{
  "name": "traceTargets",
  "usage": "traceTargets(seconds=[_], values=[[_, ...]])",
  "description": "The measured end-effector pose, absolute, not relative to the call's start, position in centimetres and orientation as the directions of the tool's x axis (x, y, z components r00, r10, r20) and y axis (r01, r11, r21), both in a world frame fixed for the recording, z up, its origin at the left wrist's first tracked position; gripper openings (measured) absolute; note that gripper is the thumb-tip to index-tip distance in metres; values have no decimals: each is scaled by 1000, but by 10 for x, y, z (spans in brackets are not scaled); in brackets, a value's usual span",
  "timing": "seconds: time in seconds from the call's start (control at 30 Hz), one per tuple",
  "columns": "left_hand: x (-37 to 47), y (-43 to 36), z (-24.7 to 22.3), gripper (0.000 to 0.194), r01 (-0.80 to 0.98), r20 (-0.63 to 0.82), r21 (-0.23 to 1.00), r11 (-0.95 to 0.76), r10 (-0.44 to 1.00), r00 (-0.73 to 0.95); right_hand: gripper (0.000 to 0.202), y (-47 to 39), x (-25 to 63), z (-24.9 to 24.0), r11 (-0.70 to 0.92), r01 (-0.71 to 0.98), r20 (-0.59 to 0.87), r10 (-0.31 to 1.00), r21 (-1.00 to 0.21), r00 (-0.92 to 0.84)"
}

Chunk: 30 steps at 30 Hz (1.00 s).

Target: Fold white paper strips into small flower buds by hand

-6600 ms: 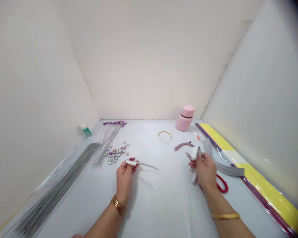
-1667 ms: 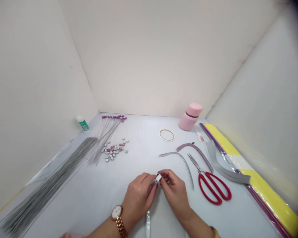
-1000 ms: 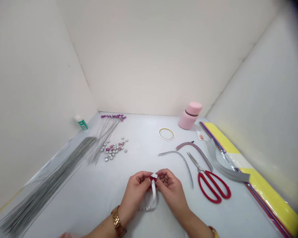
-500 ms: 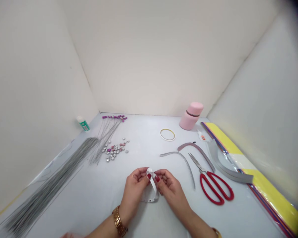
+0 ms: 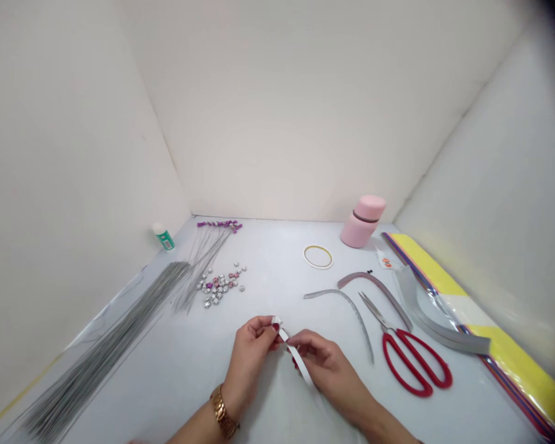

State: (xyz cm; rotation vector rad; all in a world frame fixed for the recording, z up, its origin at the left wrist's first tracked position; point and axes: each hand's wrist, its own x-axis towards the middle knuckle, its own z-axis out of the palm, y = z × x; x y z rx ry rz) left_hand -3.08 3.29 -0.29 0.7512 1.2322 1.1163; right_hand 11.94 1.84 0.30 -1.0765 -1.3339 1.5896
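Note:
A narrow white paper strip (image 5: 300,365) runs between my two hands at the near middle of the table. My left hand (image 5: 255,340) pinches its folded end, a small white knot-like bit, between thumb and fingers. Farther down the strip, my right hand (image 5: 324,364) has its fingers closed on the paper, and the loose tail hangs down toward me, blurred. Past my left hand lies a pile of small folded stars (image 5: 219,285), mostly silver with some pink and purple. Scissors (image 5: 404,348) with red handles rest to the right of my right hand.
At left lie a bundle of grey wires (image 5: 106,351), purple-tipped stems (image 5: 219,225) and a glue stick (image 5: 163,237). Toward the right are a tape ring (image 5: 318,256), pink flask (image 5: 363,222), grey strips (image 5: 444,330), a curved thin strip (image 5: 351,305) and yellow packaged sheets (image 5: 425,265).
The strip was looped between both hands; now it stretches out straight toward the lower right. My right hand has slid down along it, while my left keeps the folded end. The view has shifted slightly.

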Motion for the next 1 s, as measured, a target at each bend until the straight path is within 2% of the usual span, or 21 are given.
traceTargets(seconds=[0.1,0.17,0.33,0.47,0.6,0.77,0.87,1.0], values=[[-31,33,-5,19,-250,-333,915,316,943,-28,13,18,120,0,62,63,42,962,-996,-271],[-32,34,-7,20,-249,-334,916,315,942,-37,10,19,122,-3,72,26,65,979,-997,-194],[-34,38,-10,20,-235,-345,920,313,932,-110,11,24,127,-1,-109,-276,-110,994,-955,-12],[-34,37,-8,17,-210,-324,932,296,939,-112,15,23,124,1,-244,-396,-216,970,-885,-115],[-33,35,-8,16,-214,-301,937,277,950,-85,21,16,115,-1,-325,-212,-279,935,-922,-220],[-32,35,-11,12,-211,-296,939,272,951,-87,23,12,108,-3,-356,1,-343,900,-935,-268],[-31,34,-11,10,-207,-282,943,261,956,-80,23,14,108,-7,-374,48,-373,891,-926,-258],[-28,30,-8,6,-180,-261,951,252,965,-25,24,17,110,-12,-359,0,-347,904,-933,-250]])
